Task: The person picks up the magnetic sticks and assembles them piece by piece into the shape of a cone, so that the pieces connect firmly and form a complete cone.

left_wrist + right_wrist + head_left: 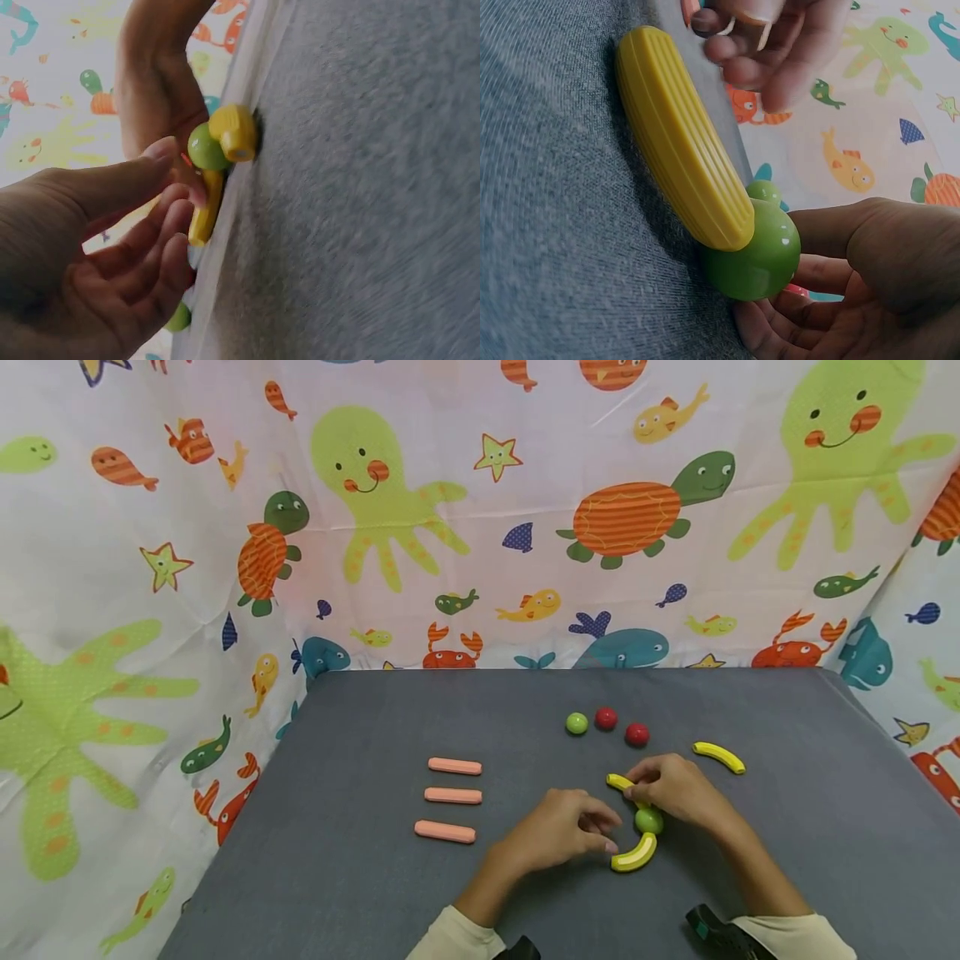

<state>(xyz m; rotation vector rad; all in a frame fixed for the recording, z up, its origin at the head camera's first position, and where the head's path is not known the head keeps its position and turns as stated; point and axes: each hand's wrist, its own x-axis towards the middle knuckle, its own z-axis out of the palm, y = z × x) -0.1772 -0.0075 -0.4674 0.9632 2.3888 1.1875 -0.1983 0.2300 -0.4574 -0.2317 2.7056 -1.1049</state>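
A green ball lies on the grey cloth between two yellow banana-shaped pieces. The nearer piece meets the ball's near side, and the farther piece runs off its far side. My right hand pinches the farther piece with fingertips and thumb, partly covering it. My left hand hovers left of the nearer piece, fingers loosely bent and holding nothing. In the right wrist view, the ridged nearer piece touches the green ball, and the left hand is apart from both.
Several pink sausage-shaped sticks, one of them the middle stick, lie in a column on the left. Behind the hands are a smaller green ball and two red balls. Another yellow piece lies to the right. A patterned curtain hangs behind.
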